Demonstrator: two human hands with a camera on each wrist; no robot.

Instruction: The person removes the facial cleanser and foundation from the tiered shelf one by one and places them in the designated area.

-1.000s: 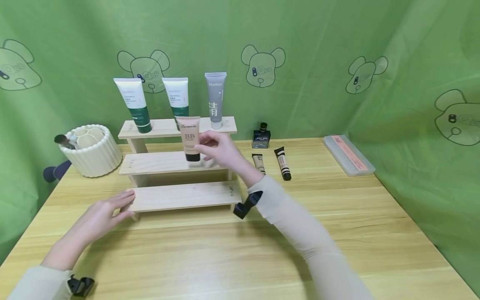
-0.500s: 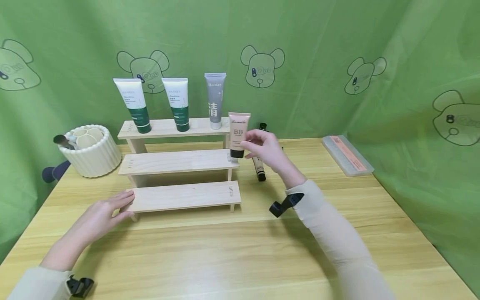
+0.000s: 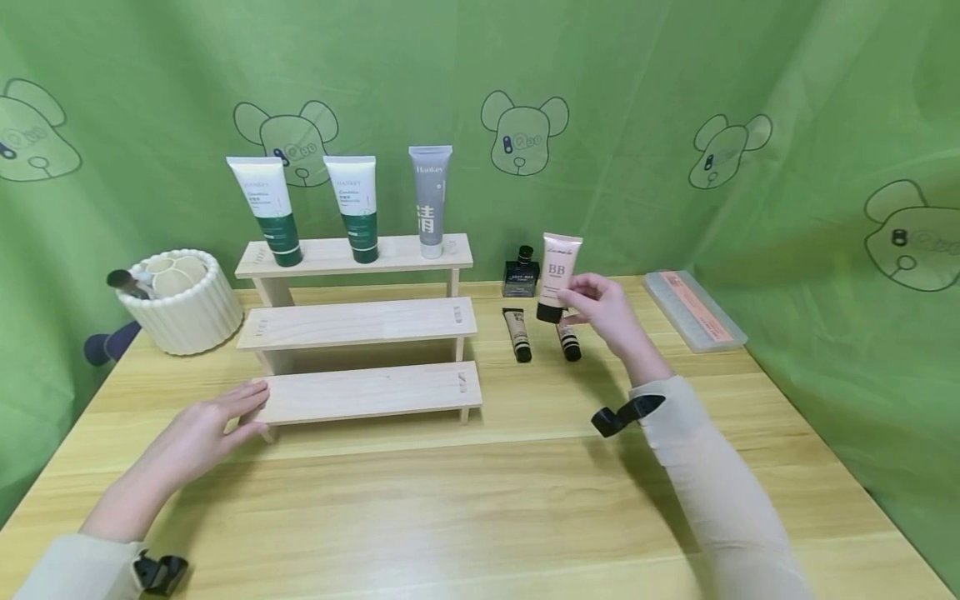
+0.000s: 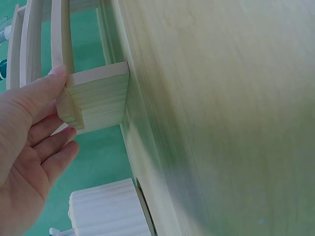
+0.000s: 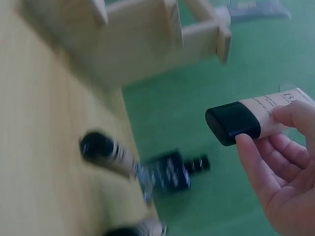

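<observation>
My right hand (image 3: 604,310) holds a pink BB cream tube (image 3: 558,271) with a black cap, pinched between thumb and fingers. The tube is upright, cap down, raised above the table and overlapping a small black-and-beige tube (image 3: 569,340) in the head view. In the right wrist view its black cap (image 5: 231,123) points left. My left hand (image 3: 206,429) grips the left end of the lowest tier of a three-tier wooden rack (image 3: 367,392); in the left wrist view, thumb and fingers lie on either side of the board's end (image 4: 70,105).
Two white-and-green tubes (image 3: 356,208) and a grey tube (image 3: 430,200) stand on the top tier. Right of the rack are a dark perfume bottle (image 3: 521,275) and another small beige tube (image 3: 517,333). A white ribbed holder (image 3: 187,304) stands left, a flat translucent case (image 3: 695,311) right.
My right hand has carried the pink tube from over the rack's middle tier rightward, past the rack's end, to above the small tubes. The left hand has stayed at the rack.
</observation>
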